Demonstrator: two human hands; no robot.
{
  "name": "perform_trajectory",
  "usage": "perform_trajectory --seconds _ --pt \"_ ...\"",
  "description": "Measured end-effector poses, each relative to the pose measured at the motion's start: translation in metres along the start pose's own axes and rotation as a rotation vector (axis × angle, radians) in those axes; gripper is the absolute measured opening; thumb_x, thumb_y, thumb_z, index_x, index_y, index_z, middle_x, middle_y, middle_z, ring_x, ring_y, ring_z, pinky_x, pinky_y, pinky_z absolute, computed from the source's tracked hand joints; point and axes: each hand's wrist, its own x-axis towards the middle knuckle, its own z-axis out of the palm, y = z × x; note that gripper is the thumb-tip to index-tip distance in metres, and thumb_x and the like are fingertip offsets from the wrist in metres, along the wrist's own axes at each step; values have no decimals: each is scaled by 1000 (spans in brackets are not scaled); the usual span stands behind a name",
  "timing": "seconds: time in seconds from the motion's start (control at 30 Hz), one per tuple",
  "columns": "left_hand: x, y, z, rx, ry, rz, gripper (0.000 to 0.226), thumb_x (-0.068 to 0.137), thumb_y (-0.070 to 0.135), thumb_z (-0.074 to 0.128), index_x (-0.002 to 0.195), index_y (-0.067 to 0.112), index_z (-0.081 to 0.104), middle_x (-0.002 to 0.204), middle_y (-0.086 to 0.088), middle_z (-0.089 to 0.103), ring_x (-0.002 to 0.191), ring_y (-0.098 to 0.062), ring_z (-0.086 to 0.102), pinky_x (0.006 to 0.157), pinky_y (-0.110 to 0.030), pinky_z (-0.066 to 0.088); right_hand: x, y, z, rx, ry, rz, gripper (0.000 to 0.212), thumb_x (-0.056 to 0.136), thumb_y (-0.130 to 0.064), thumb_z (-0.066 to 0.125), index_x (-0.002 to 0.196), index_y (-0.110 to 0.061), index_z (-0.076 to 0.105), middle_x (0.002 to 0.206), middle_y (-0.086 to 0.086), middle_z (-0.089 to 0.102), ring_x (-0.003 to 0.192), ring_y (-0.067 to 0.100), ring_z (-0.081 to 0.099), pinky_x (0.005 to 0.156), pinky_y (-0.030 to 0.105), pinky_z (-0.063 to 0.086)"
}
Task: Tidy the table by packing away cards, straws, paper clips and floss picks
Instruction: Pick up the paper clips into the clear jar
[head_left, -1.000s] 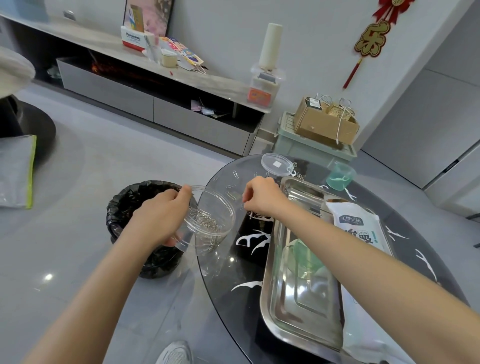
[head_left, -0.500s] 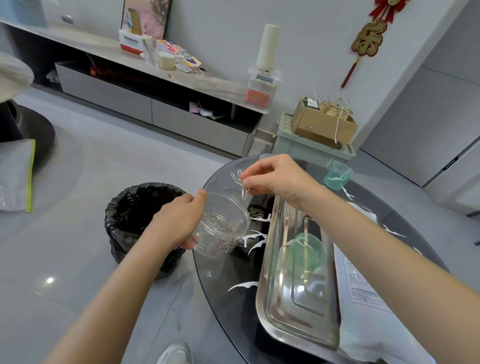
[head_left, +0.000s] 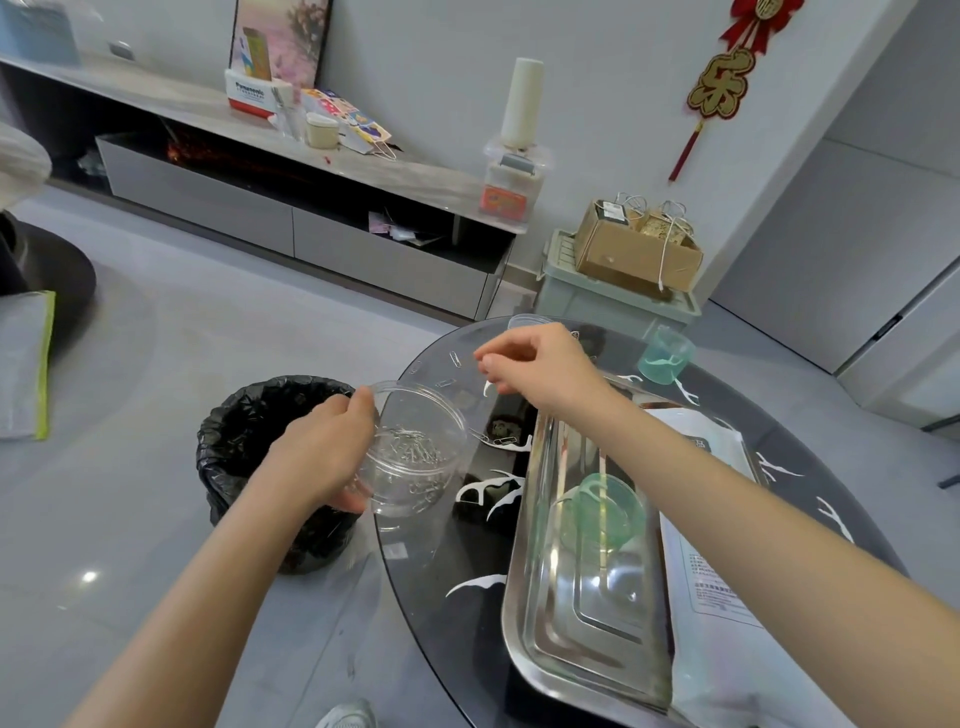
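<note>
My left hand grips a clear plastic jar, tilted at the round table's left edge, with a heap of paper clips in its bottom. My right hand hovers beyond the jar with thumb and fingertips drawn together; no clip shows between them. Loose paper clips lie on the dark glass just left of those fingertips, and another lies beside the jar. White floss picks are scattered on the glass. The jar's clear lid lies behind my right hand.
A steel tray holds a green cup and a thin stick. A white packet lies right of it, under my forearm. A teal cup stands at the far edge. A black-lined bin stands on the floor left of the table.
My right hand picked clips off the table and brought them over the jar; it has now moved away toward the loose clips. My left hand keeps the jar tilted at the table edge.
</note>
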Motion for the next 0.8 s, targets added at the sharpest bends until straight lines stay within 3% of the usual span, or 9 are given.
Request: perform_trajectory --seconds 0.13,0.23,0.33,0.47,0.57,0.7,0.8 --pt "4 -5 -10 -7 71 -17 34 99 46 24 102 20 46 104 1 52 69 -30 67 83 -46 54 12 18 15 -478 -338 -3 45 92 -24 58 136 -19 50 135 2 55 117 17 54 101 27 40" --pt "10 -12 -19 42 109 -44 43 96 47 23 103 14 49 95 -5 52 72 -29 62 82 -48 54 22 23 40 -617 -458 -76 59 94 -30 55 147 -15 33 151 5 36 137 22 34 110 28 26" --pt "16 -18 -27 82 152 -64 48 95 47 22 111 11 50 101 -15 54 81 -35 63 86 -51 51 33 24 62 -655 -411 -109 67 95 -39 51 150 -14 23 156 13 21 144 27 17 116 36 17" --pt "21 -20 -35 107 189 -91 42 100 30 23 117 4 51 128 -23 48 106 -46 56 97 -49 44 45 24 74 -729 -336 -119 61 100 -40 39 151 -17 17 159 12 6 146 29 2 117 44 16" --pt "20 -23 -36 102 193 -106 34 101 23 23 103 3 50 117 -27 51 97 -46 60 92 -48 48 54 31 79 -755 -335 -60 55 102 -37 29 152 -17 14 159 12 -2 146 30 -3 118 46 13" --pt "28 -28 -31 118 181 -157 38 99 34 22 103 6 47 86 -16 51 63 -34 65 80 -44 55 71 37 82 -702 -332 29 55 103 -37 23 152 -16 10 159 14 -3 146 34 -4 118 47 8" --pt "40 -36 -28 147 175 -174 50 96 43 21 112 5 48 97 -21 57 82 -40 63 86 -49 52 72 35 87 -681 -332 -4 53 104 -36 21 149 -9 18 157 17 11 145 35 6 117 46 11"
